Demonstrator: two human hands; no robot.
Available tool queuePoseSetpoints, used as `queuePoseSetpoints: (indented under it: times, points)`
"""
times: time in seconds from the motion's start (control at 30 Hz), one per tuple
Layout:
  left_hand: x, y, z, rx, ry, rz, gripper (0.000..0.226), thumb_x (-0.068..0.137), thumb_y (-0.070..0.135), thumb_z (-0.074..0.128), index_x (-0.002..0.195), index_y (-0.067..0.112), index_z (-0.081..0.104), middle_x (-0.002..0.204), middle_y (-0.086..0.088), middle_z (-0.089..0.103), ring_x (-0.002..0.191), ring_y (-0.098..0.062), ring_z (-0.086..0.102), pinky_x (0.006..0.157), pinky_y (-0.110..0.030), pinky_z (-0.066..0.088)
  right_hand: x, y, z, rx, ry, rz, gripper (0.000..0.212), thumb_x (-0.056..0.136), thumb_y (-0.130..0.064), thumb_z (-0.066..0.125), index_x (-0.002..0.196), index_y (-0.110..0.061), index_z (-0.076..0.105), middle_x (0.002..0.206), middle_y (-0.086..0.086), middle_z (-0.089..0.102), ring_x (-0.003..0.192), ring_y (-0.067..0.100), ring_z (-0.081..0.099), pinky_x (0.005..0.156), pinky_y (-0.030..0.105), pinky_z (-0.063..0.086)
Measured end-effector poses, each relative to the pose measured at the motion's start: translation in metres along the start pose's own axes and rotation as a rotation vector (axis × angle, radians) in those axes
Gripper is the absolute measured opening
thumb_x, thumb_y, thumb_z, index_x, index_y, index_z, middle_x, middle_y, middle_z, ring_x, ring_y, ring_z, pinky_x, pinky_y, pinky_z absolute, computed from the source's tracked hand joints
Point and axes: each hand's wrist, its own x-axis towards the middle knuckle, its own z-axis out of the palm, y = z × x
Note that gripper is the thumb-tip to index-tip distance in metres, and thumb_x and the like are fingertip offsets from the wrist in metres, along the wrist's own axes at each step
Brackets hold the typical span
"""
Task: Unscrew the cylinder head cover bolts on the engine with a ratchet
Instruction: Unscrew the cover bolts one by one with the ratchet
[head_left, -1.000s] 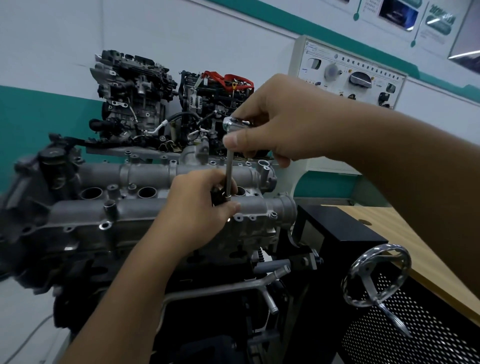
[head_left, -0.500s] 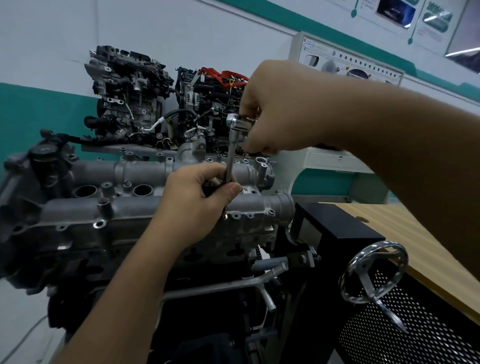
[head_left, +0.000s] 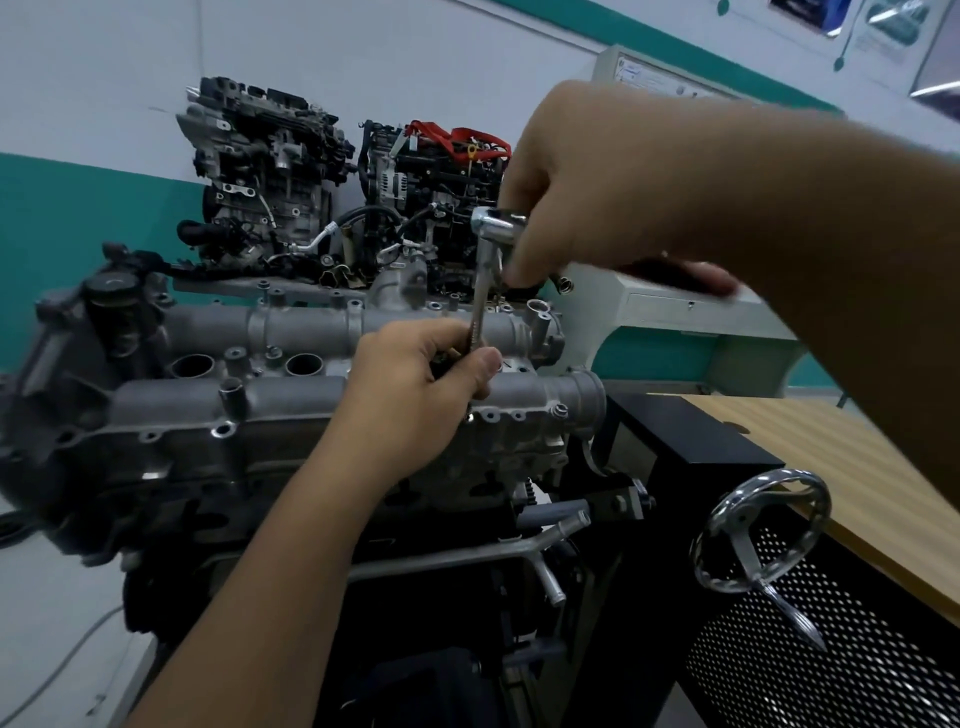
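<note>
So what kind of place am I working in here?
Likely an automotive training workshop: the engine sits on a stand with a handwheel, two more display engines stand by the wall, beside a trainer control panel.

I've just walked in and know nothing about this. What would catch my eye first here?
Two bare hands at the centre: the right hand grips a shiny ratchet up high, while the left hand pinches its thin shaft just above the grey engine. Lower right, a chrome handwheel gleams against a black perforated panel.
</note>
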Motion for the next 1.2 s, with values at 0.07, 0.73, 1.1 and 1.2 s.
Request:
queuePoseSetpoints:
  times: [0.07,0.73,1.1,1.2]
  points:
    - [0.0,0.0,-0.001,-0.009,-0.005,-0.001,0.02,0.097,0.026,0.07,0.077,0.028,0.071,0.07,0.012,0.073,0.051,0.001,0.057,0.048,-0.011,0.038,0.001,0.0,0.01,-0.086,0.095,-0.01,0.017,0.088,-0.016,0.073,0.105,-0.018,0.077,0.079,-0.004,0.065,0.068,0.009,0.057,0.052,0.021,0.04]
    - [0.006,-0.007,-0.004,-0.042,-0.09,-0.011,0.023,0.088,0.03,0.062,0.081,0.012,0.073,0.069,0.004,0.07,0.065,-0.015,0.065,0.061,-0.036,0.053,0.002,-0.02,0.126,1.887,0.481,-0.148,0.036,0.101,-0.045,0.052,0.111,-0.013,0.064,0.105,0.015,0.075,0.072,0.025,0.072,0.064,0.037,0.06]
    - [0.005,-0.007,-0.002,-0.113,-0.097,0.075,0.013,0.096,0.002,0.061,0.093,-0.002,0.073,0.08,-0.011,0.073,0.073,-0.012,0.064,0.068,-0.026,0.05,0.023,-0.007,0.153,1.947,0.679,-0.518,0.026,0.088,-0.027,0.071,0.109,-0.013,0.068,0.113,0.014,0.07,0.048,0.017,0.052,0.044,0.02,0.037]
    - [0.004,-0.003,-0.003,-0.12,-0.116,0.078,0.014,0.097,-0.009,0.058,0.09,-0.006,0.07,0.077,-0.003,0.068,0.07,0.001,0.06,0.068,-0.017,0.047,0.023,-0.005,0.151,2.05,0.568,-0.471,0.027,0.099,-0.036,0.06,0.112,-0.013,0.067,0.117,0.01,0.071,0.046,0.014,0.052,0.043,0.019,0.037]
